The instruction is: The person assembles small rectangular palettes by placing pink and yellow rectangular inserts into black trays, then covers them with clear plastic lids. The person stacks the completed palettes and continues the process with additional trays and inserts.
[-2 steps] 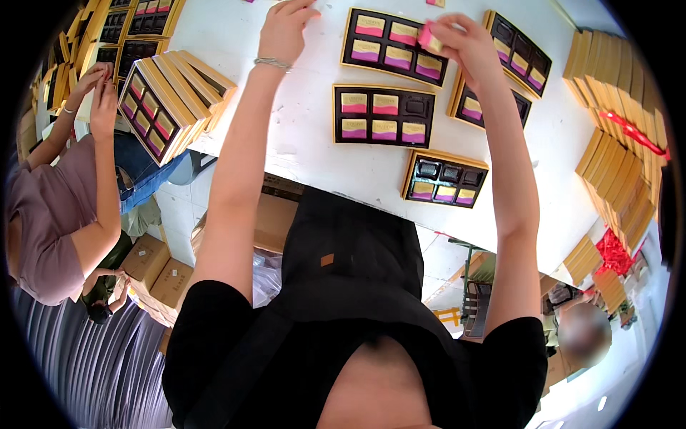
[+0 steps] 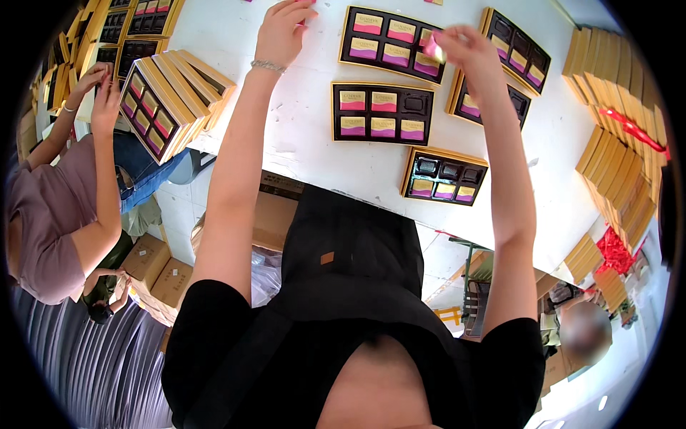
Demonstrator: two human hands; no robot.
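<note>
My right hand is closed at the fingertips on a small pink-and-gold wrapped chocolate, slightly blurred. It hovers at the right end of a black-lined gift box with wrapped chocolates in two rows. Farther left, my left hand is over the white table with its fingers curled; whether anything is in them is hidden. Nearer me lies a second box with one bare cavity at its upper right. A third box holds purple-and-gold pieces only in its near row.
Two partly filled boxes lie right of my right hand. Boxes stand stacked on edge at the left, beside a co-worker's hands. More gold-edged boxes line the far right with red ribbon.
My right hand has shifted slightly down, and the chocolate in it has tilted and dropped a little in the picture. My left hand has moved little.
</note>
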